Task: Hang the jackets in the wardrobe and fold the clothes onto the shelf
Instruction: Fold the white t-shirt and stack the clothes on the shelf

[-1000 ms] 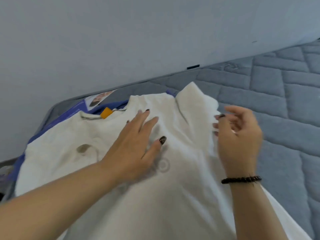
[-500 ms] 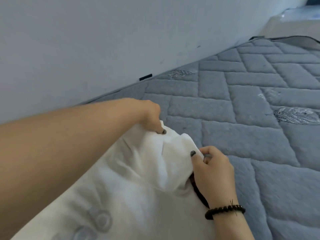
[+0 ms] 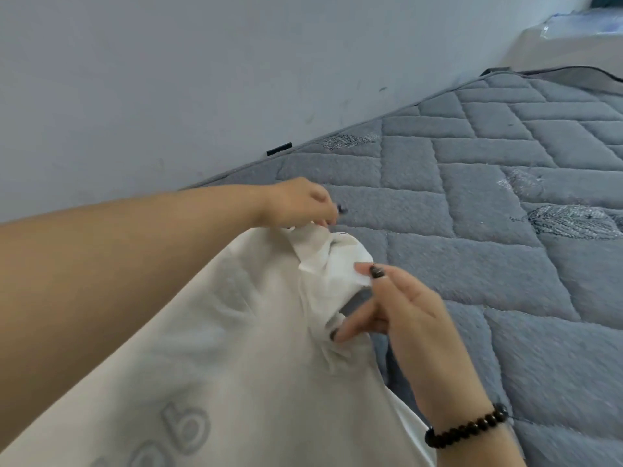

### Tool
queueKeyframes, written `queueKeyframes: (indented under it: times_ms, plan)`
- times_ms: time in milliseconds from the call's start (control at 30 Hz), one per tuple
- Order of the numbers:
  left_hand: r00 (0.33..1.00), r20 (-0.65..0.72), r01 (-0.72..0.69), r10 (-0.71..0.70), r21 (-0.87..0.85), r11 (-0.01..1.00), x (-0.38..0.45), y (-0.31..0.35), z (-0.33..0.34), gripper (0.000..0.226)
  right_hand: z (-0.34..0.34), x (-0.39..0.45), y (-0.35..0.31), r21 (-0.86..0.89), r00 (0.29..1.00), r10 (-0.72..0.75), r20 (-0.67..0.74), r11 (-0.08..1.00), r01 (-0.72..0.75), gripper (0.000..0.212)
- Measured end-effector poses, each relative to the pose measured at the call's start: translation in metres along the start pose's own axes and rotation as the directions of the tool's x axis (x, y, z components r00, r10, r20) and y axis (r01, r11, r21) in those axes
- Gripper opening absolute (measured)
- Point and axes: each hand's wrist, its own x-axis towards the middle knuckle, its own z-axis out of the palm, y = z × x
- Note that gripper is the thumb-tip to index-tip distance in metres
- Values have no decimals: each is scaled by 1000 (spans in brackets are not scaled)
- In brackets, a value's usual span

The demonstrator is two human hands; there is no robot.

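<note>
A white T-shirt (image 3: 242, 348) lies spread on the grey quilted mattress (image 3: 505, 251), faint grey lettering showing through near the bottom. My left hand (image 3: 300, 205) reaches across and pinches the bunched end of the shirt's sleeve (image 3: 323, 254) from above. My right hand (image 3: 397, 308), with a dark bead bracelet on the wrist, grips the same sleeve lower down between thumb and fingers. The sleeve is lifted slightly off the mattress between both hands.
A pale wall (image 3: 168, 79) runs along the mattress's far edge, with a small black tag (image 3: 279, 149) at the seam. A pale object (image 3: 573, 35) sits beyond the mattress corner at the top right. Bare mattress stretches to the right.
My left hand left the shirt's chest and took hold of the sleeve end. My right hand closed on the sleeve. The view swung right along the mattress.
</note>
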Motion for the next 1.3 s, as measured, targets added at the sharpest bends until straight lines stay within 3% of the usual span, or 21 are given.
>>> queueKeyframes:
  times_ms: [67,133,200,267,333,367,467,567,633,700,733,800,833,900,1000,1067,1133,1200,1267,1300]
  plan:
    - [1000,29,1,-7,180,984,1,-1,5,25,3,2,10,-251,999,-48,22,967,52,21]
    - [999,30,8,-18,311,950,0,-1,8,40,2,6,18,-499,989,-143,45,854,146,40]
    - [999,39,7,-26,431,902,-1,-1,10,51,5,8,22,-628,980,-172,102,753,198,53]
    - [996,75,7,-52,504,864,0,0,9,57,7,9,28,-683,972,-206,118,694,230,39]
    - [987,123,12,-101,574,819,2,1,1,57,6,12,30,-711,950,-308,44,659,246,13]
    - [979,144,29,-142,598,801,3,1,-6,56,3,13,31,-711,935,-354,-5,658,245,8]
    - [953,185,90,-239,580,810,4,1,-24,47,-2,16,32,-642,933,-353,-77,733,224,20]
    - [966,157,73,-205,596,799,9,-1,-18,21,-5,16,29,-691,890,-419,-176,697,191,22]
    - [998,26,37,-64,582,813,14,0,-12,11,-14,15,23,-692,771,-522,-364,706,151,22]
    - [967,-242,24,81,402,915,20,7,-17,17,-22,14,16,-571,646,-527,-552,804,166,15]
    - [918,-374,-13,132,305,952,21,12,-22,19,-23,14,14,-448,638,-468,-612,869,209,10]
    - [860,-488,-55,148,199,978,20,21,-28,22,-20,14,12,-167,735,-277,-620,961,221,19]
    - [868,-478,-44,135,198,979,20,23,-28,23,-18,14,13,-112,789,-202,-580,979,168,34]
    - [917,-393,19,64,203,979,18,22,-20,24,-16,17,19,-186,829,-156,-538,981,64,55]
    - [952,-294,122,-82,122,985,17,11,-11,25,-18,19,22,-295,744,-270,-611,950,103,49]
    - [944,-311,116,-107,11,993,14,5,-10,25,-21,19,18,-129,696,-266,-667,961,245,35]
    - [923,-372,69,-99,-92,993,6,1,-13,21,-20,14,8,129,753,-230,-617,914,385,23]
    - [897,-427,38,-110,-174,984,-10,-2,-22,19,-11,4,-4,164,831,-352,-432,875,456,18]
    - [860,-489,36,-144,-224,974,-33,-12,-35,18,5,-10,-14,147,887,-450,-102,875,461,19]
    - [834,-527,48,-166,-230,972,-47,-19,-41,18,15,-16,-17,152,898,-428,101,899,411,23]
